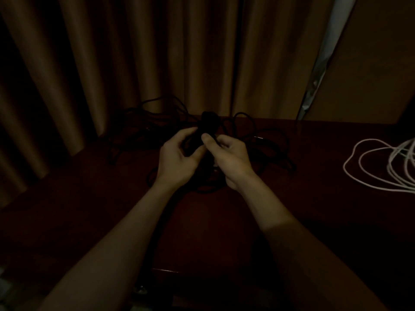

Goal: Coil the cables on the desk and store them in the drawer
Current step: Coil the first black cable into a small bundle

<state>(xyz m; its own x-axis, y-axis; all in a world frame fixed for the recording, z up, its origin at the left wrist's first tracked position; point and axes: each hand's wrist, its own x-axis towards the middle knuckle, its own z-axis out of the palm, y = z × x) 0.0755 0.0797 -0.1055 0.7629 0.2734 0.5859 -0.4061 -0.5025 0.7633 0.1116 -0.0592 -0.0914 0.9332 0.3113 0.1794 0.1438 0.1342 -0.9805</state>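
While both sets of fingers (207,139) curl inward, they close around a black cable bundle (207,123), which is held up between the two hands just above the middle of the bench (89,189). The left hand (177,158) wraps the bundle's left side with its fingertips bent over the top. The right hand (229,158) pinches it from the right, thumb pressed on the front. The light is dim, so how many turns the bundle has cannot be told. From under the hands, loose black cable (276,151) spreads in untidy loops over the bench, behind and to both sides of the hands, reaching back to the foot of the curtain (134,52). Well apart, at the right edge of the view, a white cable (400,157) lies on the bench in several wide loops, partly cut off by the frame. Brown curtain folds hang along the back, and a pale strip (325,59) shows at their right side.
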